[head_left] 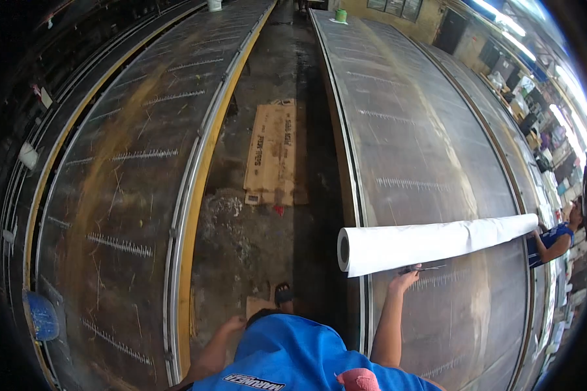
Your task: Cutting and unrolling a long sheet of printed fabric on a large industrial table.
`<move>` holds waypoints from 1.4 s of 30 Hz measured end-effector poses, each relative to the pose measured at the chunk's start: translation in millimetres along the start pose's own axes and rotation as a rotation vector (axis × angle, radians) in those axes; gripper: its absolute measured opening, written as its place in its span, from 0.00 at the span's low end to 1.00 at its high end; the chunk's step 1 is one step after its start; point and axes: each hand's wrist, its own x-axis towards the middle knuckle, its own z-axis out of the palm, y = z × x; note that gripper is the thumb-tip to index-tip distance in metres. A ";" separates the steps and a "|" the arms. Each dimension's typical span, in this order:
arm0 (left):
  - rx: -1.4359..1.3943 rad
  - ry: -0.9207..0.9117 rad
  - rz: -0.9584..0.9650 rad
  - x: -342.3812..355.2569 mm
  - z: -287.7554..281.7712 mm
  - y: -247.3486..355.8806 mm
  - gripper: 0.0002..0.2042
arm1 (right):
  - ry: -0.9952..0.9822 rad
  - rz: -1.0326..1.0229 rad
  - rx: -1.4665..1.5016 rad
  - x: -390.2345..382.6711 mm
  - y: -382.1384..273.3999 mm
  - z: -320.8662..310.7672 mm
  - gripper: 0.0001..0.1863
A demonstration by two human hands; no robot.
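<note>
Well left of the fingers of the left hand (235,324), a blue bucket (42,317) at the outer edge of the left surface (127,215). Between bucket and fingers, that long dark surface, crossed by rows of white marks (147,154) and streaked with brown, then a yellow rail (184,326) just left of the fingers. On the left hand, low beside the person's blue shirt (293,345), fingers too small to read: cannot tell whether apart or together. Ahead of those fingers, on the floor (235,260), a flat piece of cardboard (272,153); nearer and just right of them, a foot in a dark sandal (283,294). Farther right, the right surface (404,150), likewise long, dark and marked in white. Across it, just beyond the fingers of the right hand (406,280), a white roll (430,246), with its round hollow end to the left of those fingers and past the surface's inner edge. On the right hand, fingers clamped on scissors (425,268), blades pointing right, just beside the roll's near edge; cannot tell whether touching it. Well right of these fingers, a co-worker (559,236) in a dark blue top, at the far end of the roll, one hand close against it.
</note>
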 end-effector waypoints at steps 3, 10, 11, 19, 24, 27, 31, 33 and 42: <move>-0.026 0.184 0.075 47.5 -103.3 62.4 0.18 | 0.033 0.032 0.148 35.5 24.2 81.3 0.30; -0.027 0.256 0.160 176.8 -295.1 249.5 0.16 | 0.027 0.035 0.129 126.1 52.8 245.0 0.31; -0.057 0.251 0.171 197.9 -312.6 252.2 0.16 | -0.049 0.051 0.094 144.6 58.1 271.4 0.32; -0.076 -0.006 -0.229 292.5 -404.4 216.8 0.18 | 0.044 0.079 0.165 225.0 76.1 509.4 0.43; -0.327 -0.171 -0.430 371.0 -483.4 295.8 0.22 | 0.126 0.056 0.016 280.9 83.2 660.2 0.44; -0.341 -0.234 -0.037 433.1 -529.1 335.0 0.19 | 0.043 -0.081 0.022 342.0 101.4 724.9 0.43; -0.689 -0.247 0.036 518.0 -596.4 384.2 0.14 | 0.047 -0.122 0.049 394.9 116.7 827.1 0.42; -0.641 -0.193 -0.057 564.1 -662.8 424.1 0.12 | 0.137 -0.127 0.029 411.4 121.3 894.7 0.39; -0.281 -0.002 -0.028 815.8 -935.7 659.8 0.12 | 0.245 -0.044 -0.079 557.7 153.7 1085.9 0.51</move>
